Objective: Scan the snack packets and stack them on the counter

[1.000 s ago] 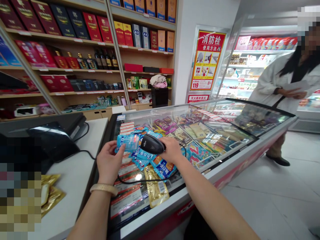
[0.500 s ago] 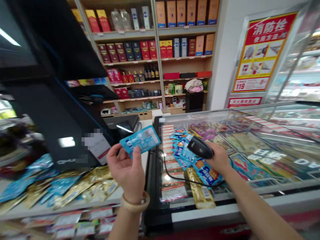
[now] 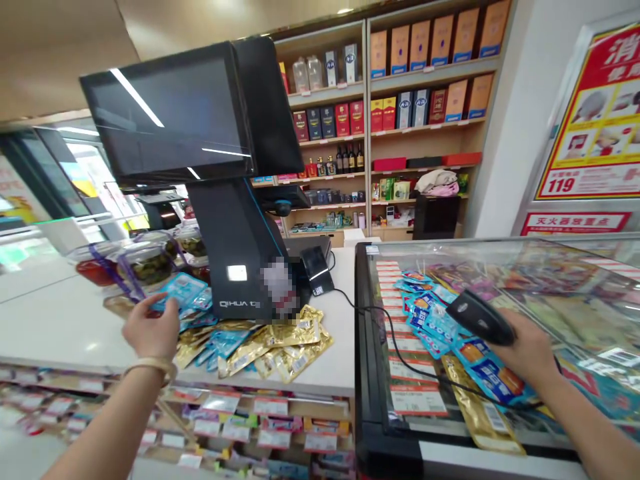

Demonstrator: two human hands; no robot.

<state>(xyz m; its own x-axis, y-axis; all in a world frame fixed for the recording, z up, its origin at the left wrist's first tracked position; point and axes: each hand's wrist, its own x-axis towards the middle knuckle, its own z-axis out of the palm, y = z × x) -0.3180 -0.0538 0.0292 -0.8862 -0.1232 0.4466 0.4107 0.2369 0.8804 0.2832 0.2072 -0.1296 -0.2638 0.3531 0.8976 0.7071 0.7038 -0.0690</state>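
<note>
My left hand (image 3: 151, 328) pinches a blue snack packet (image 3: 184, 291) between thumb and fingers, at the left end of a pile on the white counter. That pile mixes blue packets and gold packets (image 3: 280, 347) at the foot of a black checkout terminal (image 3: 245, 253). On the right, my right hand (image 3: 533, 350) grips a black barcode scanner (image 3: 477, 317) above the glass freezer lid. Beneath the scanner lie several blue packets with orange pictures (image 3: 487, 370) and a gold packet (image 3: 483, 407). The scanner's cable (image 3: 400, 357) runs across the lid toward the counter.
Lidded jars (image 3: 145, 263) stand behind the left hand. A small black device (image 3: 317, 270) sits beside the terminal. The glass-topped freezer (image 3: 367, 360) borders the counter (image 3: 300, 383) on the right. Shelves with boxed bottles (image 3: 367, 87) line the back wall.
My left hand has moved left with the blue packet, from near the freezer edge to the counter pile. The view has turned left. The scanner stays over the freezer in my right hand.
</note>
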